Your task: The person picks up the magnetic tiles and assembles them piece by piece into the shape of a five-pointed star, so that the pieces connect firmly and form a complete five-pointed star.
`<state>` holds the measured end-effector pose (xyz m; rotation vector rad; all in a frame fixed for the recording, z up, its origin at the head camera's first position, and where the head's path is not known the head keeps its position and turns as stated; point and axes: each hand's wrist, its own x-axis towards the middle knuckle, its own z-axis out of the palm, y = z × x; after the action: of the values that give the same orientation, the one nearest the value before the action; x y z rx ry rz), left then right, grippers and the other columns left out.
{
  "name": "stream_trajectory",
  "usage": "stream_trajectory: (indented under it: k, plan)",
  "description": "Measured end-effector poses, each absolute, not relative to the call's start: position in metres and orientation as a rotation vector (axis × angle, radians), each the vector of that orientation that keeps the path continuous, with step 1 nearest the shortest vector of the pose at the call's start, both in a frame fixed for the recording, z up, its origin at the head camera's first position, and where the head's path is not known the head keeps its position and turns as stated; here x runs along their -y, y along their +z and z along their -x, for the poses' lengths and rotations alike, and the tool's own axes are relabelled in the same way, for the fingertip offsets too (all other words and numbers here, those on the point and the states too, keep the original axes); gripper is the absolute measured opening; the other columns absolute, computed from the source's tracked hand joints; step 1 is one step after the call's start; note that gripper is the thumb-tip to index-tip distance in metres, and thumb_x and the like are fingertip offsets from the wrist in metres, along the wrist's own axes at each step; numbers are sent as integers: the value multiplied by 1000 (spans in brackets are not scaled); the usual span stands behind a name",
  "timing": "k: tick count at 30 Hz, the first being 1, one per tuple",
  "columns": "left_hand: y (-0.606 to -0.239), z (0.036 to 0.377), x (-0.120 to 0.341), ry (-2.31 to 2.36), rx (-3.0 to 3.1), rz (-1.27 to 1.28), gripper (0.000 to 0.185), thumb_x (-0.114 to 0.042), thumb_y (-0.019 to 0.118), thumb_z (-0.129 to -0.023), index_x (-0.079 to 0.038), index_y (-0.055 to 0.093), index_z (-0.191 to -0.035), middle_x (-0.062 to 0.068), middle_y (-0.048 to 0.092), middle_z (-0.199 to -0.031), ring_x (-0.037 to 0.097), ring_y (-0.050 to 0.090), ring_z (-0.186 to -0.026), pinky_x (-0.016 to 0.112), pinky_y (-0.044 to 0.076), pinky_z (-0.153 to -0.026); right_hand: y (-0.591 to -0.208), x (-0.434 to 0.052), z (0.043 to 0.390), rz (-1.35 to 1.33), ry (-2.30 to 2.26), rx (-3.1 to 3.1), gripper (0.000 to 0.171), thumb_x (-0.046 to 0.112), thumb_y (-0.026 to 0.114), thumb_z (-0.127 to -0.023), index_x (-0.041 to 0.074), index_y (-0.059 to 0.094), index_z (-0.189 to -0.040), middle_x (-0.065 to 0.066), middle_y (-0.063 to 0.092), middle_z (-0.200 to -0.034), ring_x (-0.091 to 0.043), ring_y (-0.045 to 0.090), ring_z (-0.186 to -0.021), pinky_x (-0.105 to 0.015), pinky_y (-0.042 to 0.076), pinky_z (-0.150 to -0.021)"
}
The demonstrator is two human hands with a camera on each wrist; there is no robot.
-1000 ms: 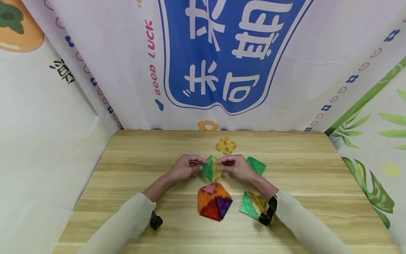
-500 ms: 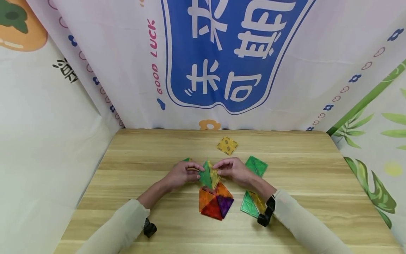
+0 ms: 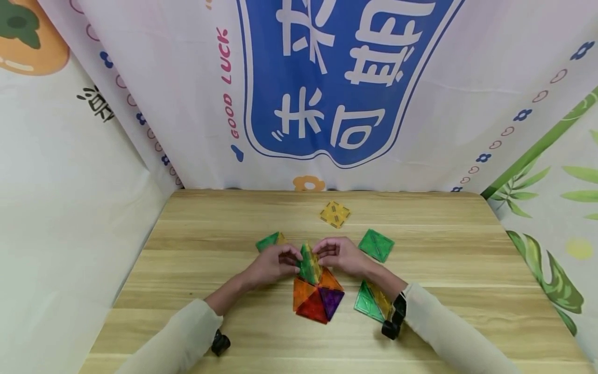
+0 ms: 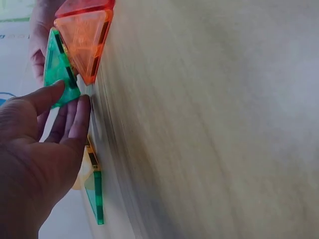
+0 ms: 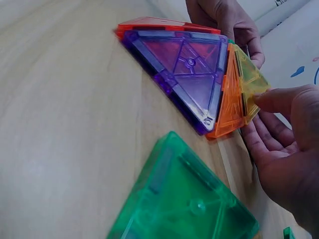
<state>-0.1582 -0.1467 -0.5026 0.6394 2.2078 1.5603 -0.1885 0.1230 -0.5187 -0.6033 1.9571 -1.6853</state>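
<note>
- The step in hand looks like fitting a green tile (image 3: 306, 266) and a yellow tile (image 3: 315, 262), held edge to edge, to the far side of the coloured tile cluster (image 3: 316, 304) on the table (image 3: 261, 337).
- The left hand (image 3: 274, 265) pinches the green tile between thumb and fingers; the right hand (image 3: 344, 257) pinches the yellow one likewise.
- The next move probably calls for lining up the lower edges before easing either grip.
- The cluster's far side is hidden, so full contact cannot be told; the left hand partly covers another green-and-yellow pair (image 3: 268, 242).
</note>
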Motion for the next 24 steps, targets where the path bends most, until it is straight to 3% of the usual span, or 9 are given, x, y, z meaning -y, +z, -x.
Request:
stream_trajectory:
  k: [6, 11, 16, 24]
  plan:
    - [-500, 145, 143, 1511, -2250, -659, 29, -5, 83, -92, 1, 68, -115, 15, 68, -119, 31, 71, -113, 30, 61, -94, -518, -124, 187, 676, -1630, -2018, 32, -3, 71, -97, -4, 67, -129, -19, 70, -127, -26, 70, -113, -30, 60, -94]
    - [-498, 133, 141, 1454, -2306, -673, 58, -16, 95, -81, 2, 61, -126, 16, 61, -126, 31, 67, -119, 37, 59, -100, -516, -125, 187, 691, -1642, -1995, 42, 2, 76, -97, -2, 63, -137, -19, 68, -132, -30, 68, -115, -31, 60, -95]
    - [-499, 124, 137, 1292, -2458, -723, 80, -30, 101, -72, -3, 57, -133, 10, 58, -130, 25, 63, -120, 35, 58, -101, -516, -125, 187, 730, -1611, -2027, 49, 7, 79, -96, 0, 61, -141, -17, 66, -134, -28, 67, -114, -30, 60, -95]
    - [-501, 124, 135, 1238, -2510, -790, 76, -26, 100, -74, -3, 57, -133, 12, 58, -129, 28, 63, -122, 37, 58, -103, -517, -129, 187, 697, -1638, -2053, 55, 4, 79, -94, -2, 57, -145, -19, 65, -133, -28, 66, -114, -30, 59, -95]
